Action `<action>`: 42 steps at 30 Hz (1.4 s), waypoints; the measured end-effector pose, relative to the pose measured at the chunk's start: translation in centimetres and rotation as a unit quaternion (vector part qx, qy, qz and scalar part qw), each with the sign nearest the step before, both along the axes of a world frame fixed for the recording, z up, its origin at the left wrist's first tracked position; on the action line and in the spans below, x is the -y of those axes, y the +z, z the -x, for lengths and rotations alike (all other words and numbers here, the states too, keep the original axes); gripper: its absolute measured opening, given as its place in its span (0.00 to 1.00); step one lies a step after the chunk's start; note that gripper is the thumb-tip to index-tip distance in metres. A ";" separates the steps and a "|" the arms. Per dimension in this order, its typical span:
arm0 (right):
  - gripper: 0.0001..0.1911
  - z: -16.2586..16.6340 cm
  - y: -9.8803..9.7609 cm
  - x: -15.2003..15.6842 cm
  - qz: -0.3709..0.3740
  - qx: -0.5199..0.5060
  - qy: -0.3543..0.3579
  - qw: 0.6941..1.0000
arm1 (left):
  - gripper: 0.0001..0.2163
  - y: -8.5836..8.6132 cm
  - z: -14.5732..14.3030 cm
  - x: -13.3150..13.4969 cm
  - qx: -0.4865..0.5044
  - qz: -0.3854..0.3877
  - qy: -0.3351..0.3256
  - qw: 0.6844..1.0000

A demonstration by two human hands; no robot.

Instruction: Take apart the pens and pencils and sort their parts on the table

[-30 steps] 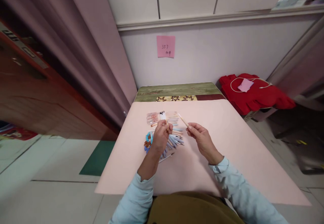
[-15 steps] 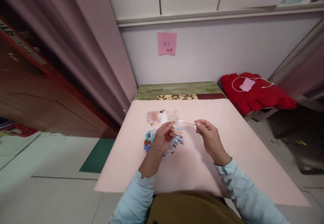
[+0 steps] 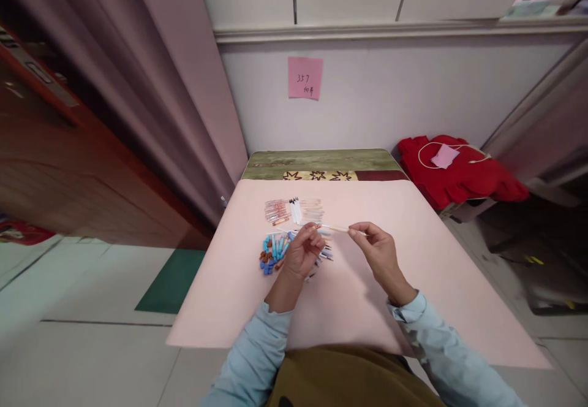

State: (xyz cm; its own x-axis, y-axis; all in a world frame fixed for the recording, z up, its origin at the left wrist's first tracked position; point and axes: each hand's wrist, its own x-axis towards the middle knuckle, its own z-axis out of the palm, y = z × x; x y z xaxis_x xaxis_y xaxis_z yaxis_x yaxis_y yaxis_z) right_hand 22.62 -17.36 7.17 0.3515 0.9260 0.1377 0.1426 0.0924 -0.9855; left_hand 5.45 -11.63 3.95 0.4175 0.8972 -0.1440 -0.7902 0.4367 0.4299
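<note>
My right hand [image 3: 380, 254] pinches a slim cream pen piece [image 3: 339, 228] that points left, its white end at the fingers of my left hand. My left hand [image 3: 303, 254] is closed on a small brownish-orange piece [image 3: 318, 226], which looks like a pen part. The two pieces meet or nearly meet; I cannot tell which. Below and left of my left hand lie small blue and brown pieces [image 3: 266, 262] and light blue tubes [image 3: 277, 246]. Purplish pen pieces with dark tips [image 3: 327, 252] show partly behind that hand.
On the pink-covered table [image 3: 367, 315], clear reddish tubes [image 3: 276, 209], white sticks with black tips [image 3: 294, 211] and pale clear tubes [image 3: 312, 209] lie in groups beyond my hands. Red cloth [image 3: 463, 177] with a white cable sits at right. A wall stands behind the table.
My left hand has moved slightly right and its fingers have lifted a little. My right hand has shifted slightly left, bringing the cream pen piece closer to the small brownish-orange piece.
</note>
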 end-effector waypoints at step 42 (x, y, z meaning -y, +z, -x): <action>0.07 2.9 -0.5 4.4 -0.140 0.265 -0.106 0.948 | 0.14 -1.9 -0.1 2.0 -0.065 -0.013 -0.011 0.998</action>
